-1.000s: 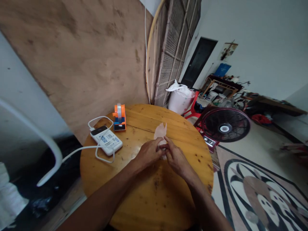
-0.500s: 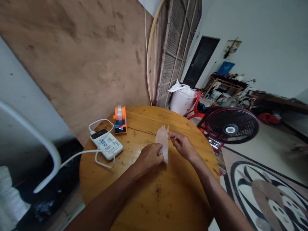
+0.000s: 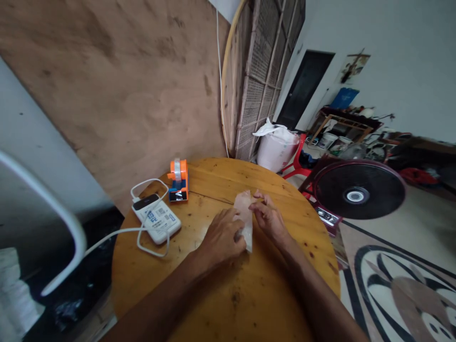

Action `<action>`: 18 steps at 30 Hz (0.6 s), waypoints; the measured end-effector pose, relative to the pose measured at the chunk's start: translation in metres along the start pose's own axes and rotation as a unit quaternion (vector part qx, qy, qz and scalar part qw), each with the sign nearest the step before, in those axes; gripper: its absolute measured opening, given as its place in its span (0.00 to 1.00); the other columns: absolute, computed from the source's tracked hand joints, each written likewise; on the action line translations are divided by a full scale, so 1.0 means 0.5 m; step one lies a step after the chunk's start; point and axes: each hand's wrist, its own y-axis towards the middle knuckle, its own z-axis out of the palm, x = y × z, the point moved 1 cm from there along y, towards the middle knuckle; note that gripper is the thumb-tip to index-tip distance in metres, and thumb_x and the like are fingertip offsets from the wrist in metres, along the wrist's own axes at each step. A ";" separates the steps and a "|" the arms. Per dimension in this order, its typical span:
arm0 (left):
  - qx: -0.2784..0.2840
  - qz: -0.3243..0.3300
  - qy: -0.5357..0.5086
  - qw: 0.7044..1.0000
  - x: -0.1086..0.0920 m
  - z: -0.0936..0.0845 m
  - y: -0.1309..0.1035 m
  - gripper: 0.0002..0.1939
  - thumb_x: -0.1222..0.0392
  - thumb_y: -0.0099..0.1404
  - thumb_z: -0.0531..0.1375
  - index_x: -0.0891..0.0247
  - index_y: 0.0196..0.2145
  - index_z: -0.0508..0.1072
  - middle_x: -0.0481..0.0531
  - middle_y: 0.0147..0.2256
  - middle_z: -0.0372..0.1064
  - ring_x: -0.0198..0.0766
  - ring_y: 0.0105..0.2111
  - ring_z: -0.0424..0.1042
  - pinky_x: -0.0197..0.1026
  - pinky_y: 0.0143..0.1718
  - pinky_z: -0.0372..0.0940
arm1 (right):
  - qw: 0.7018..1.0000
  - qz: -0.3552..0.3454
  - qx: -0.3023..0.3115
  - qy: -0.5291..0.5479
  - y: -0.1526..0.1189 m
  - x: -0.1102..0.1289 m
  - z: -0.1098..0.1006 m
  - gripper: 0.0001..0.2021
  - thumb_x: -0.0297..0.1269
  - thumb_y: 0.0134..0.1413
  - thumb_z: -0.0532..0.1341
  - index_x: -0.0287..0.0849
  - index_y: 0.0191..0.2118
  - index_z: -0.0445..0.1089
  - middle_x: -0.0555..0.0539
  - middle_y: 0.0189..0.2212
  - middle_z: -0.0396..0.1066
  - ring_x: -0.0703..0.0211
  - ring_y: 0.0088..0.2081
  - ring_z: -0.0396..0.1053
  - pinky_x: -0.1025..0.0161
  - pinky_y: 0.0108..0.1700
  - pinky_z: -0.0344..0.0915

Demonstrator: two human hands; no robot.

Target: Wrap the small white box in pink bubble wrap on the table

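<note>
A small, long translucent plastic bag (image 3: 245, 219) lies on the round wooden table, its top end pointing away from me. My left hand (image 3: 223, 237) is over its left side, with thumb and fingers curled at the edge and holding it. My right hand (image 3: 269, 218) is at the bag's upper right edge. One of its fingertips touches the plastic there, while another finger stands apart above it with nothing visible between them. Whatever the bag contains is too blurred to make out.
On the wooden table (image 3: 213, 178) at left lie a white power bank (image 3: 160, 221) with a looped white cable (image 3: 117, 232) and an orange-blue tape dispenser (image 3: 178, 180). A fan (image 3: 359, 190) stands beyond the right edge. Behind are a white sack (image 3: 278, 147) and a red chair (image 3: 297, 159).
My left hand has spread further over the bag. The right fingers have gone from a pinch at its upper edge to a looser, parted pose. The view has shifted slightly.
</note>
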 end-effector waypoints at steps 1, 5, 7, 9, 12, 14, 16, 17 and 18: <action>-0.002 0.007 -0.008 1.000 0.002 0.001 0.001 0.12 0.67 0.52 0.57 0.63 0.35 0.75 0.58 0.51 0.66 0.48 0.51 0.64 0.47 0.53 0.58 | 1.000 0.006 -0.007 0.010 -0.004 -0.002 0.003 0.12 0.28 0.60 0.52 0.42 0.34 0.72 0.41 0.50 0.63 0.61 0.39 0.69 0.64 0.39 0.67; 0.010 0.034 -0.046 0.998 0.011 0.008 0.005 0.13 0.68 0.51 0.56 0.63 0.36 0.73 0.55 0.47 0.70 0.45 0.49 0.66 0.46 0.53 0.58 | 0.998 0.008 -0.019 0.061 -0.011 -0.008 0.009 0.10 0.29 0.60 0.53 0.42 0.34 0.72 0.41 0.50 0.64 0.59 0.42 0.70 0.62 0.42 0.68; 0.017 0.035 -0.061 0.997 0.013 0.009 0.007 0.13 0.68 0.52 0.55 0.63 0.36 0.71 0.53 0.43 0.71 0.44 0.46 0.67 0.45 0.51 0.58 | 0.996 0.010 -0.015 0.082 -0.011 -0.010 0.010 0.10 0.30 0.60 0.54 0.42 0.35 0.72 0.41 0.49 0.65 0.56 0.47 0.69 0.60 0.46 0.67; 0.025 0.022 -0.068 0.997 0.013 0.009 0.009 0.12 0.68 0.51 0.54 0.63 0.36 0.70 0.53 0.40 0.71 0.43 0.44 0.68 0.43 0.48 0.59 | 0.995 0.028 0.002 0.095 -0.012 -0.011 0.010 0.10 0.30 0.60 0.53 0.43 0.35 0.73 0.41 0.50 0.65 0.55 0.50 0.68 0.57 0.50 0.66; 0.040 0.004 -0.064 0.997 0.011 0.006 0.011 0.11 0.67 0.52 0.54 0.63 0.35 0.69 0.53 0.37 0.70 0.42 0.40 0.68 0.42 0.43 0.60 | 0.993 0.063 0.033 0.098 -0.012 -0.008 0.011 0.11 0.31 0.59 0.53 0.46 0.37 0.74 0.42 0.53 0.64 0.53 0.53 0.66 0.54 0.53 0.65; 0.045 0.001 -0.063 0.997 0.010 0.006 0.011 0.10 0.67 0.52 0.54 0.63 0.34 0.69 0.53 0.36 0.70 0.42 0.39 0.68 0.42 0.42 0.60 | 0.991 0.076 0.047 0.100 -0.012 -0.005 0.013 0.11 0.31 0.58 0.54 0.47 0.38 0.75 0.43 0.54 0.64 0.52 0.53 0.66 0.53 0.54 0.65; 0.046 0.001 -0.065 0.997 0.009 0.006 0.010 0.10 0.67 0.52 0.54 0.63 0.34 0.69 0.53 0.36 0.70 0.42 0.39 0.68 0.42 0.42 0.60 | 0.990 0.077 0.057 0.108 -0.012 -0.003 0.016 0.12 0.30 0.57 0.54 0.47 0.40 0.75 0.43 0.54 0.64 0.52 0.54 0.65 0.52 0.54 0.64; 0.047 0.002 -0.066 0.997 0.009 0.006 0.009 0.10 0.67 0.53 0.54 0.63 0.34 0.69 0.53 0.36 0.70 0.42 0.39 0.68 0.42 0.42 0.59 | 0.989 0.074 0.061 0.111 -0.011 -0.002 0.018 0.13 0.29 0.57 0.54 0.47 0.41 0.74 0.43 0.55 0.63 0.52 0.54 0.65 0.52 0.55 0.64; 0.047 0.003 -0.066 0.997 0.009 0.007 0.009 0.10 0.67 0.53 0.54 0.63 0.34 0.68 0.53 0.36 0.70 0.42 0.39 0.68 0.42 0.43 0.59 | 0.989 0.071 0.065 0.112 -0.011 -0.001 0.020 0.14 0.28 0.56 0.54 0.47 0.43 0.74 0.43 0.57 0.62 0.52 0.54 0.65 0.52 0.55 0.63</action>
